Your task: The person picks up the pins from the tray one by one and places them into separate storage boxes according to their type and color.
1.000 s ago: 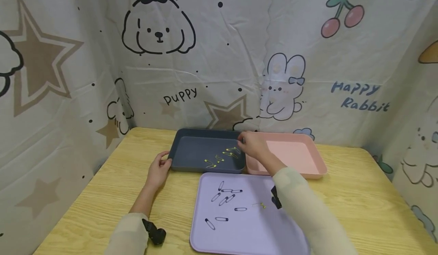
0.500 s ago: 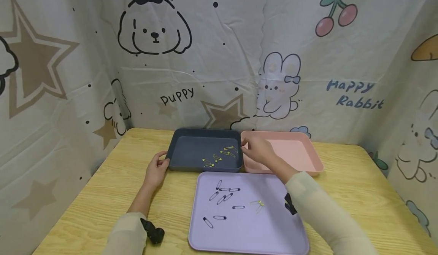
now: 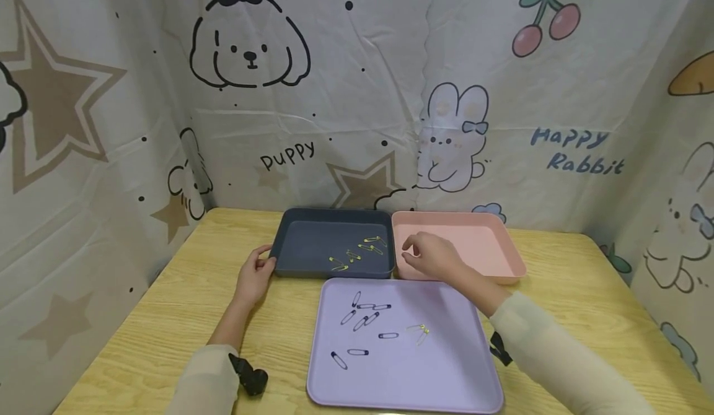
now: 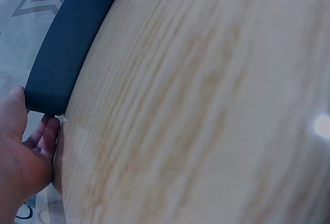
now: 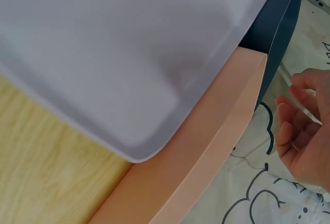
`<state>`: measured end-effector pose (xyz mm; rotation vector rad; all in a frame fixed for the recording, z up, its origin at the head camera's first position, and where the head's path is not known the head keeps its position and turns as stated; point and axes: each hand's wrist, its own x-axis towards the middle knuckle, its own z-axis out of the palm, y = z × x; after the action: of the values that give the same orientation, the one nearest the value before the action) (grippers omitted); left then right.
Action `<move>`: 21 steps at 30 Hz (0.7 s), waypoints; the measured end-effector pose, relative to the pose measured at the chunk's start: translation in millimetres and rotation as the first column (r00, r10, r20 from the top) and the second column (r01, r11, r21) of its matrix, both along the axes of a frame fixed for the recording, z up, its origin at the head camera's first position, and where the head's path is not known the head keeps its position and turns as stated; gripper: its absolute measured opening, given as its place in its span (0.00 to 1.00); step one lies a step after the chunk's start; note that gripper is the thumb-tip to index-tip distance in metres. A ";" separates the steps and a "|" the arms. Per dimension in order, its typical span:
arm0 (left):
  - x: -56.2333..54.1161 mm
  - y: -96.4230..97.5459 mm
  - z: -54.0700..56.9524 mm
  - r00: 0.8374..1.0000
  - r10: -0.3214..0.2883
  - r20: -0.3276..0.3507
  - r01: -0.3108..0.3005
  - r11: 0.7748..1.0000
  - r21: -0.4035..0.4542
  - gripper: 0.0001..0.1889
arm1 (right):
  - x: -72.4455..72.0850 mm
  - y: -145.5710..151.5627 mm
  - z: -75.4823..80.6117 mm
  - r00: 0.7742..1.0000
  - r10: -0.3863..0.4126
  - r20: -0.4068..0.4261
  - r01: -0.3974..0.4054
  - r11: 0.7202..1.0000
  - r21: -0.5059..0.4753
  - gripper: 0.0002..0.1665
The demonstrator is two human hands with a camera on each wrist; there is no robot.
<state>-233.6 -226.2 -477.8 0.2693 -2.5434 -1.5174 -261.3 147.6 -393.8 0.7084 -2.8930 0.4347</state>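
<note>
My left hand [image 3: 253, 282] holds the left end of a dark blue tray [image 3: 304, 241]; the left wrist view shows the fingers around the end of this tray [image 4: 62, 53]. Several yellow safety pins [image 3: 368, 248] lie in its right half. Over the left part of a pink tray [image 3: 480, 248] is my right hand [image 3: 435, 257], fingers loosely bent. In the right wrist view nothing is between the fingers of this hand [image 5: 304, 131]. On a lavender tray [image 3: 401, 384] in front lie several black safety pins [image 3: 388, 336] and a few yellow safety pins [image 3: 424, 329].
The dark and pink trays stand side by side at the back of the wooden table [image 3: 268, 353], with the lavender tray before them. A printed cloth [image 3: 357, 93] hangs behind and on both sides. Each sleeve carries a black wrist device [image 3: 251, 376].
My right hand has moved right, from the dark tray's right rim to over the pink tray. Its arm now uncovers more of the lavender tray's yellow pins. The left hand stays put.
</note>
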 end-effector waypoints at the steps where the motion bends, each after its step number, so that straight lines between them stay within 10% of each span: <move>1: 0.0 0.0 0.0 1.000 0.001 -0.001 -0.001 1.000 -0.001 0.21 | 2.2 1.4 0.2 1.000 0.000 0.000 0.000 1.000 -0.003 0.10; 21: 0.4 -2.2 -1.6 1.000 -0.017 0.004 0.017 1.000 0.003 0.21 | 41.6 34.2 -9.1 0.993 0.085 0.083 -0.077 0.992 -0.102 0.06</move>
<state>-233.2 -228.4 -479.4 0.2515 -2.5528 -1.5289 -219.7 181.7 -402.9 0.8132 -2.9063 0.6282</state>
